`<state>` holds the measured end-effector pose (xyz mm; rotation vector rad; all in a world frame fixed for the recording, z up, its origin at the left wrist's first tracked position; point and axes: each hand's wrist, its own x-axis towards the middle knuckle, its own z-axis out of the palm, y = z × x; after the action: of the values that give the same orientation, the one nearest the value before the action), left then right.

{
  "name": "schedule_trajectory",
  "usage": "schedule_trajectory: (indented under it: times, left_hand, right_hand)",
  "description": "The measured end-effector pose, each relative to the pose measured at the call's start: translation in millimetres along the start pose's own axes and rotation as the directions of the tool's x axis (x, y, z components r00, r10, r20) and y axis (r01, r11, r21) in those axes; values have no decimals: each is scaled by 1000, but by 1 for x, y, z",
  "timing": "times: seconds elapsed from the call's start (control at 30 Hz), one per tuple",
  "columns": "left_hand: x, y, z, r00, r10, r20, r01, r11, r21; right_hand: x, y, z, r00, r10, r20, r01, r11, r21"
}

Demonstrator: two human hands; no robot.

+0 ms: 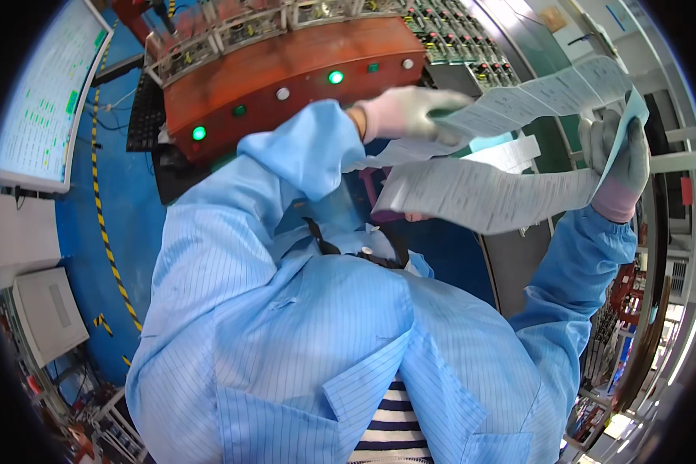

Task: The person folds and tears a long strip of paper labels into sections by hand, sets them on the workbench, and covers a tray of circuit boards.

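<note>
A long strip of printed labels [491, 193] with a pale blue-green backing loops between my hands, its near run hanging in front of my chest. My right hand [619, 158], in a grey-palmed glove, is closed round the fold at the right. At the upper run's left part, my left hand [417, 114], in a whitish glove, has the strip between thumb and fingers; its fingertips are slightly blurred. More white printed paper [510, 155] shows between the two runs. Both forearms are in light blue sleeves.
A red machine box [286, 81] with lit green buttons stands ahead, clear fixtures on top. Rows of small circuit boards [460, 35] lie beyond it. A screen [50, 85] stands at far left, above blue floor with yellow-black tape [104, 224]. Metal racking [665, 162] is at right.
</note>
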<state>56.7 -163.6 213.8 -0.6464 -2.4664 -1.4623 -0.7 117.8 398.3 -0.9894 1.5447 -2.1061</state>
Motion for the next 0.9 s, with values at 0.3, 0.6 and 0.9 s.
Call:
schedule_trajectory:
  times: [0.3,0.6,0.9]
  left_hand:
    - [54,-2,-10,960,-207,-188,25,734,-679]
    - [98,75,-59,981,-68,-184,43,990,-136]
    - [112,105,-44,986,156,-59,-163,977,-136]
  right_hand:
    - [-126,20,-33,990,111,-85,-130,953,-273]
    - [-138,121,-13,898,391,-203,-431,685,-587]
    - [-11,93,4,981,-87,-175,11,918,-397]
